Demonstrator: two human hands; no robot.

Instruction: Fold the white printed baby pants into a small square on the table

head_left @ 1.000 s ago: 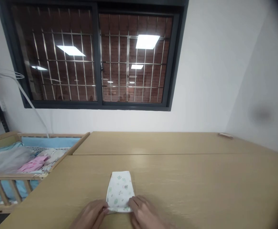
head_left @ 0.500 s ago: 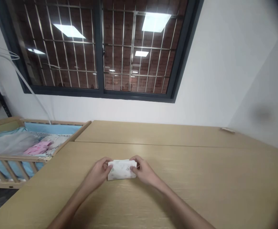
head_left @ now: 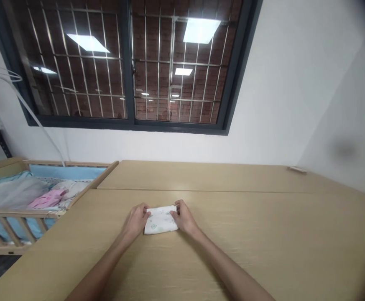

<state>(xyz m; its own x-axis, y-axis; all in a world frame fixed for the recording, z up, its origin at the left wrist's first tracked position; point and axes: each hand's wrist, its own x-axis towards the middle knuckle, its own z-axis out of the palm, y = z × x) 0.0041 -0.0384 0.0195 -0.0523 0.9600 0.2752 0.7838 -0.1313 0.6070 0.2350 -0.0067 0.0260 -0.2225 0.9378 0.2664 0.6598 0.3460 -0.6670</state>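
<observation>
A small white cloth (head_left: 160, 220) with little printed figures lies folded into a short rectangle on the light wooden table (head_left: 264, 234). My left hand (head_left: 136, 220) grips its left edge with the fingers curled over the top corner. My right hand (head_left: 184, 217) pinches its right edge in the same way. Both forearms reach out from the lower edge of the view.
A wooden cot (head_left: 19, 200) with blue lining, pink and white clothes and grey netting stands at the table's left. A barred dark window (head_left: 128, 67) fills the wall ahead. A small flat object (head_left: 297, 169) lies at the far right of the table.
The cloth lay longer on the table a second ago with both hands at its near end. That end has been folded over to the far end, halving it, and both hands now hold its sides.
</observation>
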